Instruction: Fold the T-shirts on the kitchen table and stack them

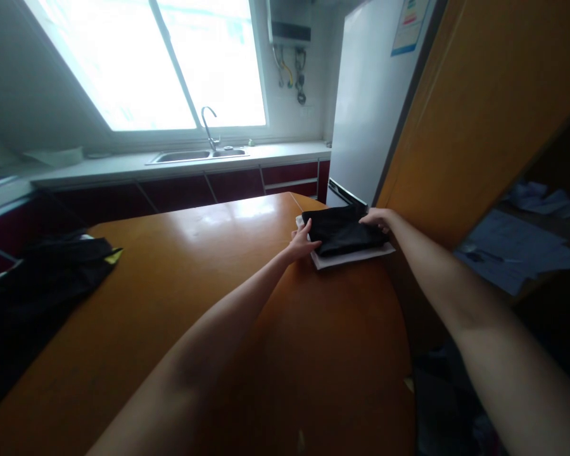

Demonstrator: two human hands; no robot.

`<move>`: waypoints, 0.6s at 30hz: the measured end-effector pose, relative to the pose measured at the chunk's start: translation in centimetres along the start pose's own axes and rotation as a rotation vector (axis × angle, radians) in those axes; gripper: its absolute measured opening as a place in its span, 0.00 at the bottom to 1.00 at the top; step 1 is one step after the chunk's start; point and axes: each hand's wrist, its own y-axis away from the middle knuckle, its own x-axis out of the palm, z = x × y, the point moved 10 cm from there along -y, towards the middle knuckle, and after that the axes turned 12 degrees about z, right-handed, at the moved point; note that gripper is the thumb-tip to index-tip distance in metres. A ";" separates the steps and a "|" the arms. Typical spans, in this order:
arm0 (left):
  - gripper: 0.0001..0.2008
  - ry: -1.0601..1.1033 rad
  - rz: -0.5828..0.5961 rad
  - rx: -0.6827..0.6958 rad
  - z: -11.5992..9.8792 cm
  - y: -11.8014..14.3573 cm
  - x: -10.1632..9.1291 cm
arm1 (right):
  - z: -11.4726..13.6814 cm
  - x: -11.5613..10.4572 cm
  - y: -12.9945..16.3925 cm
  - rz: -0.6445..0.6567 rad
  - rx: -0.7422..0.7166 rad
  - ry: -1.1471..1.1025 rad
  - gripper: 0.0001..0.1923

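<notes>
while both arms stretch out over the orange-brown table (209, 266), the hands meet at a small stack near its far right corner. top of the stack = folded black cloth (342, 230), lying on a folded white cloth (356, 256) that shows along the near and right sides, w/ a bit of white also peeking at the far left. stack sits right at the table's right edge, its near right corner poking slightly past it.

left hand (302, 244) is on the left side of the black cloth, fingers loosely spread and flat, tips touching the cloth's left edge; not gripping as far as i can see. right hand (376, 218) rests on the far right corner of the black cloth, fingers bent down onto it; can't tell if it pinches the fabric or just presses.

at the table's left edge lies a heap of dark clothing (42, 278) w/ a yellow bit showing, well apart from the stack.

beyond the table's far edge: counter w/ steel sink (197, 154) and curved tap (209, 126) under a bright window (171, 63). white fridge (375, 101) stands behind the stack, a wood panel (479, 114) to its right. papers (517, 250) lie on a lower surface at far right.
</notes>
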 end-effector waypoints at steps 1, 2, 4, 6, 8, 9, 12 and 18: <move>0.52 0.004 0.001 0.000 0.1 0.0 0.0 | -0.2 -0.1 0.0 0.044 0.044 0.009 0.22; 0.52 0.009 0.004 0.000 0.1 -0.1 0.0 | -0.7 -0.1 0.1 0.106 0.107 0.019 0.21; 0.53 0.017 0.013 -0.001 0.1 -0.2 0.0 | -1.5 0.4 0.6 0.241 0.216 0.032 0.22; 0.53 0.000 0.031 -0.012 -0.2 -0.2 -0.1 | -1.5 0.5 1.1 0.291 0.226 0.107 0.25; 0.52 -0.039 0.056 -0.049 -0.5 -0.2 -0.2 | -0.6 0.1 1.4 0.221 0.147 0.240 0.26; 0.51 -0.062 0.055 -0.078 -0.7 -0.1 -0.3 | -0.1 0.1 1.5 0.170 0.112 0.305 0.26; 0.46 -0.168 -0.051 -0.111 -2.4 0.4 -1.3 | 0.8 1.0 1.7 0.067 0.077 0.401 0.23; 0.36 -0.414 -0.005 0.117 -7.5 0.8 2.2 | 4.3 5.1 1.1 -0.030 -0.155 0.488 0.27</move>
